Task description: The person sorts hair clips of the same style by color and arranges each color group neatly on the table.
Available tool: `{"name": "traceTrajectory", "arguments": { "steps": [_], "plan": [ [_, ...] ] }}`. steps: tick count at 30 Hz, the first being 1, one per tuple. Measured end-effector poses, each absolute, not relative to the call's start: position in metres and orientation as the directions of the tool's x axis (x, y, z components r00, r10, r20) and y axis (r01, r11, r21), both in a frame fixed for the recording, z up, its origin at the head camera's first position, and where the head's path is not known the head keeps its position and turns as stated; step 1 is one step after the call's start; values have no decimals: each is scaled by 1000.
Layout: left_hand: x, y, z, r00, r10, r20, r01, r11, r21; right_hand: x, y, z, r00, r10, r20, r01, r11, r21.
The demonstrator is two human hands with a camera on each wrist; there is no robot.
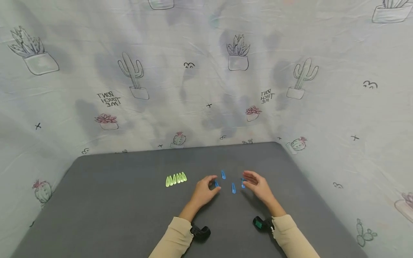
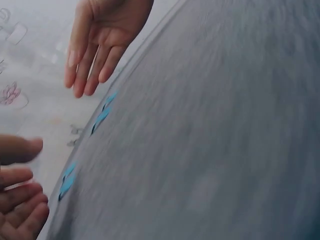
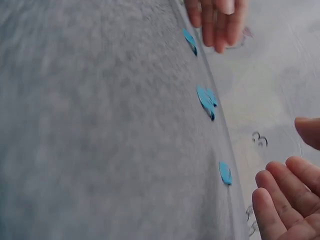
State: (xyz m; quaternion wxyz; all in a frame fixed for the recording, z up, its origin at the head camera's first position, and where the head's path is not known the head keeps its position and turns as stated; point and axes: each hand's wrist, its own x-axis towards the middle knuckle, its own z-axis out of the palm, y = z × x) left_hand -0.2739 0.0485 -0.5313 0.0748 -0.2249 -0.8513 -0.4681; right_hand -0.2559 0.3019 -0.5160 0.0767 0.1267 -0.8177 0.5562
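Observation:
Several blue snap hair clips lie spread apart on the grey table; the nearest blue clip [image 1: 233,188] is between my two hands. My left hand [image 1: 204,188] is held above the left blue clip [image 1: 216,184], thumb and fingers apart, partly covering it. On the other side, my right hand [image 1: 258,186] hovers by the right blue clip [image 1: 243,183] with its fingers loosely bent. Farther back lies another blue clip [image 1: 223,175]. Both wrist views show the left hand [image 2: 22,200] and the right hand [image 3: 292,200] with nothing between their fingers.
A neat row of several yellow-green hair clips [image 1: 176,178] lies left of my left hand. The grey table [image 1: 122,204] reaches back to a pale cloth [image 1: 180,86] printed with cacti, which also hangs along both sides. Each wrist wears a black band.

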Motion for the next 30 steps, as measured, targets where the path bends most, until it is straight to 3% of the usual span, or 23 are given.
{"name": "traceTrajectory", "arguments": {
  "steps": [8, 12, 21, 30],
  "plan": [
    [-268, 62, -540, -914, 193, 356, 403, 517, 755, -240, 295, -511, -979, -10, 205, -195, 357, -913],
    [-267, 64, -543, -917, 152, 370, 392, 520, 759, -244, 294, -523, -986, 55, 154, -115, 437, -892],
    [-263, 71, -543, -910, 116, 398, 389, 572, 722, -251, 283, -539, -928, 149, 340, -179, 624, -761],
    [-261, 80, -545, -917, 47, 397, 334, 636, 696, -257, 277, -538, -946, 210, 245, -31, 696, -717]
  ]
}}
